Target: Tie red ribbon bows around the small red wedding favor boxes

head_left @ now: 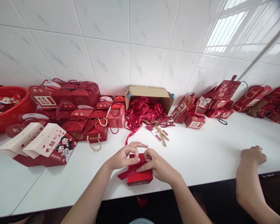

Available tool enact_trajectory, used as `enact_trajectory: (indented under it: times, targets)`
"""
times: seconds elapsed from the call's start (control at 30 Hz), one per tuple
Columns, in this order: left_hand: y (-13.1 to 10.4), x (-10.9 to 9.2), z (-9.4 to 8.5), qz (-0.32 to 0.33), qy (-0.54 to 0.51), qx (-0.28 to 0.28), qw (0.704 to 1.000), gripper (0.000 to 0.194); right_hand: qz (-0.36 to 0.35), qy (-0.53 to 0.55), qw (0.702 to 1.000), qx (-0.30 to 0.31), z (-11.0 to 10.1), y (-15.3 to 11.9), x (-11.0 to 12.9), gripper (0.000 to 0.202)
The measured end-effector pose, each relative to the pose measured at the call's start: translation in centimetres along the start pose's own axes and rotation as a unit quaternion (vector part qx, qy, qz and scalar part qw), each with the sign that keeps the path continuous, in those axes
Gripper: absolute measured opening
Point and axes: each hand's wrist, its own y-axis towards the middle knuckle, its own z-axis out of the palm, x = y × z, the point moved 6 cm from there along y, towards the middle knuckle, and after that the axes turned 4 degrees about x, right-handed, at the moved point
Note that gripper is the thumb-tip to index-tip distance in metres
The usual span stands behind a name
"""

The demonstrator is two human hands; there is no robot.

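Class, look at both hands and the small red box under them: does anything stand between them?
Only the dark red ribbon, lying across the top of the small red box beneath the left hand and right hand. Nothing else visible.

From the wearer's head, the single view looks forward and down across the white bench (pixel 200 161), tiled wall (pixel 107 62) filling the top.

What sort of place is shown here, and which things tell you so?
Probably a small packing workspace, perhaps at home or in a shop: many red gift boxes crowd a white counter, an open cardboard box spills red ribbon, and a red basket holds wrapped sweets or similar packets.
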Motion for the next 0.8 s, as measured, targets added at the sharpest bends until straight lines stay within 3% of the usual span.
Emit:
enact_trajectory:
  times: [0.23, 0.37, 0.53, 0.6, 0.7, 0.8]
  targets:
    - [0.2, 0.6, -0.5, -0.050, -0.014, -0.080, 0.995, 0.021, -0.001, 0.001, 1.000, 0.001, -0.2, 0.0, 0.3, 0.046]
    - [-0.2, 0.6, -0.2, -0.049, -0.011, -0.087, 0.995, 0.023, -0.003, -0.003, 1.000, 0.002, -0.2, 0.0, 0.4, 0.048]
    - [-0.3, -0.2, -0.1, -0.041, 0.123, -0.129, 0.983, 0.024, 0.004, -0.007, 1.000, 0.010, 0.0, -0.1, 0.1, 0.047]
    - [-0.3, -0.4, 0.1, -0.047, 0.155, -0.130, 0.978, 0.022, 0.005, -0.007, 1.000, 0.009, 0.0, -0.1, 0.1, 0.046]
    - [-0.2, -0.5, 0.7, -0.046, 0.116, -0.108, 0.986, 0.026, 0.005, 0.000, 1.000, 0.004, 0.0, -0.1, 0.2, 0.049]
    - [-0.3, -0.4, 1.1, -0.048, 0.090, -0.120, 0.988, 0.022, 0.005, 0.011, 1.000, -0.009, 0.0, -0.2, 0.1, 0.045]
